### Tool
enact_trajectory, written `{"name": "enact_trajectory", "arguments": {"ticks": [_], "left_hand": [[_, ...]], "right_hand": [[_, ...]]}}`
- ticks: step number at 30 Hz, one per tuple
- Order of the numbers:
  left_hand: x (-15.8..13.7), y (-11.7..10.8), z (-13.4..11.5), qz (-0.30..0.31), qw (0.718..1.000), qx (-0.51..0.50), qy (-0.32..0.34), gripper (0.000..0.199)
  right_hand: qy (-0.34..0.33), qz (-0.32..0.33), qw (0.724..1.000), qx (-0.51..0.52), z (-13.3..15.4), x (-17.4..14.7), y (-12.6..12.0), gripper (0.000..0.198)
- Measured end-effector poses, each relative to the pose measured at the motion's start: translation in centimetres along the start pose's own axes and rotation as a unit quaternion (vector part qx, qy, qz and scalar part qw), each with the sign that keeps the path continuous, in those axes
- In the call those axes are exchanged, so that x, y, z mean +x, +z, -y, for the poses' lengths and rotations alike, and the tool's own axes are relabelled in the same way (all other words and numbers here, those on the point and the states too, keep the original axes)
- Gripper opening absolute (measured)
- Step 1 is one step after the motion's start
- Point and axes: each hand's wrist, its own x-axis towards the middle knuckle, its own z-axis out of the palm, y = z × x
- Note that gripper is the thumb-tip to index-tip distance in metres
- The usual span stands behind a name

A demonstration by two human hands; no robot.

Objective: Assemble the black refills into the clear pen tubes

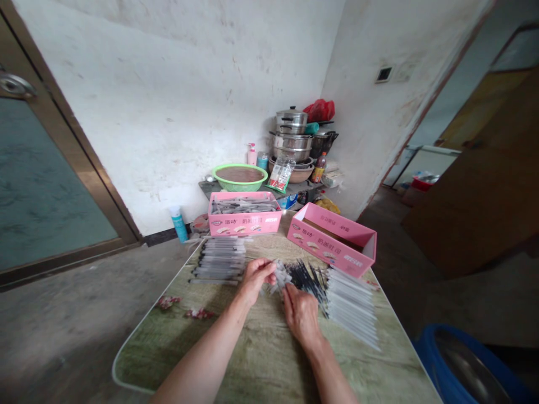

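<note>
My left hand (255, 279) is over the middle of the table, thumb and fingers pinched together at a small pile of whitish translucent pieces (279, 276). Close by on the right, my right hand (301, 315) has its fingers curled at the near edge of the same pile. What either hand pinches is too small and blurred to name. Thin black pieces (307, 280) lie loosely just beyond my right hand. Farther right is a row of clear pen barrels (352, 307). Left of my left hand, slim pens with dark tips (221, 259) lie side by side.
A pink box (245, 223) full of pens stands at the table's back edge. Another pink box (332, 247) sits tilted at the back right. Behind are a green basin (240, 184) and stacked steamer pots (291, 143). A blue tub (438, 359) stands at lower right.
</note>
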Motion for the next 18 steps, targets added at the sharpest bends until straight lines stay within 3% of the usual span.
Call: {"name": "enact_trajectory", "arguments": {"ticks": [2,4,7,9,12,15,18], "left_hand": [[0.1,-0.2,0.0,0.007,1.0,-0.005,-0.002,0.039],[0.1,-0.4,-0.2,0.037,0.999,-0.007,0.002,0.037],[-0.1,-0.3,-0.7,0.078,0.997,-0.004,0.011,0.034],[-0.3,-0.1,-0.9,0.084,0.996,0.001,0.016,0.033],[-0.5,0.2,-1.1,0.083,0.996,0.005,0.019,0.034],[-0.5,0.5,-0.8,0.063,0.998,0.002,0.023,0.035],[-0.3,0.4,-0.5,0.009,1.0,0.0,0.022,0.038]], "right_hand": [[0.017,0.006,1.0,0.017,0.0,0.0,0.3,0.04],[0.086,0.052,0.988,0.119,-0.3,0.0,0.4,0.046],[0.2,0.123,0.924,0.303,-0.8,0.0,0.4,0.053],[0.217,0.141,0.889,0.377,-1.0,-0.1,0.2,0.052],[0.205,0.152,0.87,0.422,-1.0,-0.2,-0.1,0.046],[0.189,0.126,0.896,0.381,-0.7,0.0,0.1,0.047],[0.106,0.077,0.966,0.224,-0.4,0.3,0.3,0.049]]}}
